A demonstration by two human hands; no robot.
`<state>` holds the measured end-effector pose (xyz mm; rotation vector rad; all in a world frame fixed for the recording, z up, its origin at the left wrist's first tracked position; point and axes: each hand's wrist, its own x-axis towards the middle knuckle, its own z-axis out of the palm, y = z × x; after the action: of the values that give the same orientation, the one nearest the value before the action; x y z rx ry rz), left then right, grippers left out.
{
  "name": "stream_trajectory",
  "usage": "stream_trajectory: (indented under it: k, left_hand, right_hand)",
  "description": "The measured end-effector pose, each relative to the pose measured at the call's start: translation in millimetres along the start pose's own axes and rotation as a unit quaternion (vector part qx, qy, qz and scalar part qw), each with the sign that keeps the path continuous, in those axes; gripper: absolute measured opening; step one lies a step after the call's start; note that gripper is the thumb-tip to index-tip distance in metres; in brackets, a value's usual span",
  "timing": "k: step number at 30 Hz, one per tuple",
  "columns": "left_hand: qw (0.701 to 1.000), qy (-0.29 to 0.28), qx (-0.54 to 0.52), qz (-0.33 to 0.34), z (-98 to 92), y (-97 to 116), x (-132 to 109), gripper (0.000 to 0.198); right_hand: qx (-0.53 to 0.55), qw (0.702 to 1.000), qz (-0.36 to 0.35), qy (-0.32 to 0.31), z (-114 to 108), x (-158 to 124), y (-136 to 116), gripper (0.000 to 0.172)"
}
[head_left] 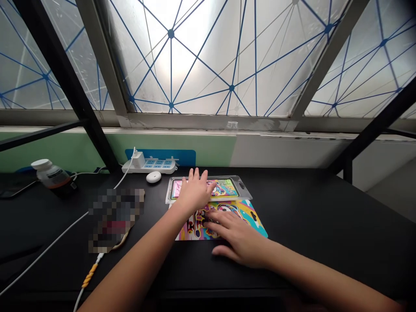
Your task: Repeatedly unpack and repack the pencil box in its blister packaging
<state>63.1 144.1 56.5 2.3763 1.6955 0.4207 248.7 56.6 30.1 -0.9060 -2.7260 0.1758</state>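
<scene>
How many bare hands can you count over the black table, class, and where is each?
2: the left hand is over the clear, rectangular plastic tray; the right hand is over the flat, multicoloured printed sheet, nearer the camera.

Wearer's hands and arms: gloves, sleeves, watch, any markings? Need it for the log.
Left hand and right hand are both ungloved, five-fingered, with no rings visible. Both forearms look slim and uncovered, with no sleeve, watch, bracelet, strap or cable attached. No clear markings; nail detail is too small to tell.
</scene>
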Motion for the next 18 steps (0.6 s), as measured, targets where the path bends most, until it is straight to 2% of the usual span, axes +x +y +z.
stream_trajectory:
  k: [2, 4, 6, 8, 12, 15, 18]
  left_hand:
    - [1.0, 0.005, 0.015, -0.005, 11.8, -5, 8, 0.072]
    - [0.999, 0.027, 0.032, -0.004, 20.1, -15, 10, 0.072]
    - [0.998, 0.041, 0.05, -0.003, 22.9, -25, 9, 0.071]
    - [0.997, 0.035, 0.064, -0.009, 21.2, -33, 6, 0.07]
    - [0.997, 0.017, 0.075, -0.021, 15.4, -38, 5, 0.068]
    - [0.998, 0.015, 0.065, -0.012, 13.7, -37, 5, 0.065]
    - [0.999, 0.006, 0.051, -0.008, 12.6, -38, 5, 0.061]
  right_hand:
    - [0.03, 0.997, 0.045, -0.057, 1, -1, -4, 0.078]
    - [0.05, 0.992, 0.076, -0.089, -3, -4, -4, 0.085]
    - [0.059, 0.989, 0.095, -0.097, -8, -12, -1, 0.08]
    - [0.059, 0.989, 0.109, -0.084, -14, -23, 2, 0.066]
    - [0.031, 0.985, 0.169, -0.014, -20, -43, 16, 0.039]
    - [-0.004, 0.977, 0.213, 0.03, -16, -46, 27, 0.037]
    - [-0.028, 0.972, 0.231, 0.045, -10, -35, 31, 0.041]
